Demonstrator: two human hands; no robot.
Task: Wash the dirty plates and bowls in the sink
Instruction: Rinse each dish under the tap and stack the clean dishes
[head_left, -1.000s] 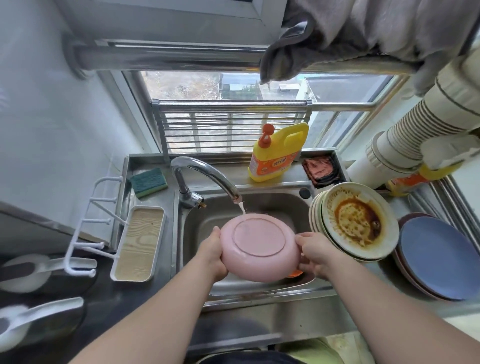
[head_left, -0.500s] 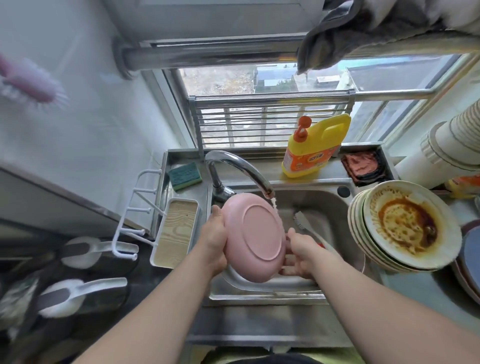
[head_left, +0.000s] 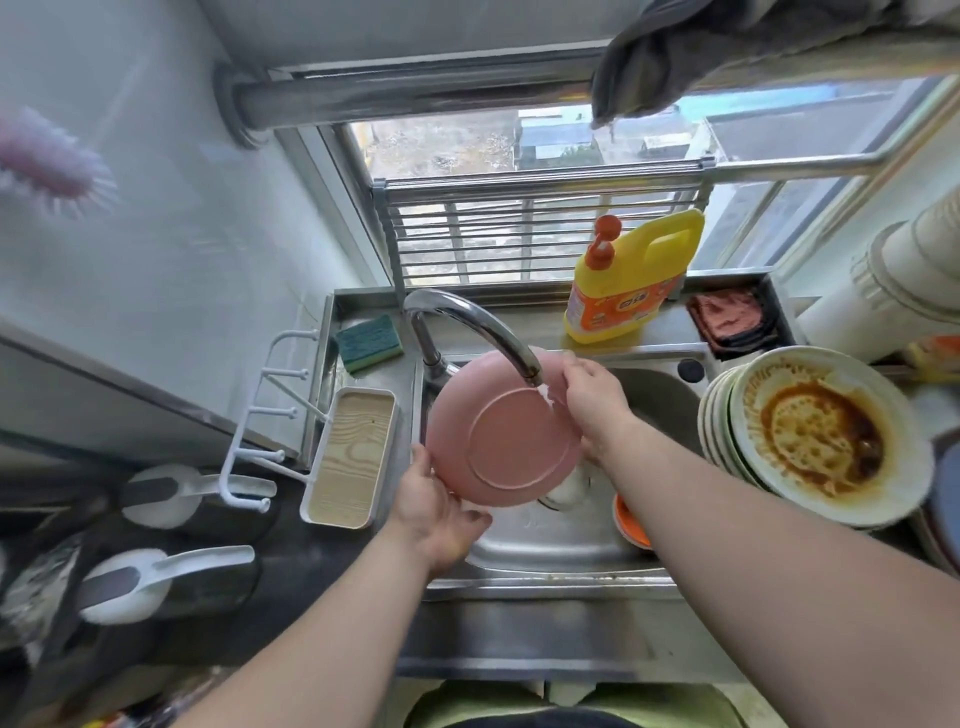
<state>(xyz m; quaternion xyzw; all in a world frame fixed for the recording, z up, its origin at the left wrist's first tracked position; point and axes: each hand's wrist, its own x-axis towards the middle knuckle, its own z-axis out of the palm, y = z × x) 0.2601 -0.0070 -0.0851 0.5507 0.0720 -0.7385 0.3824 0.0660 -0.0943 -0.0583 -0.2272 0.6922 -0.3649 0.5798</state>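
Since half a second ago, my right hand (head_left: 589, 395) has shifted from the lower edge of the pink plate (head_left: 501, 428) to its upper right rim, beside the faucet (head_left: 470, 325) outlet; my left hand (head_left: 434, 512) now supports the lower left edge. Both grips are curled round the rim, thumbs on the underside, which faces me. The plate is tilted over the sink (head_left: 545, 545), with water striking its underside next to my right thumb.

Risk assessment: the wet rim is probably slippery. Loosening either grip while turning the plate could drop it onto the orange dish (head_left: 628, 522) lying in the basin. Water deflected off the tilted surface may spray onto the worktop. The stack of dirty plates (head_left: 810, 436) stands just beside my right forearm; a wide elbow movement could knock it.
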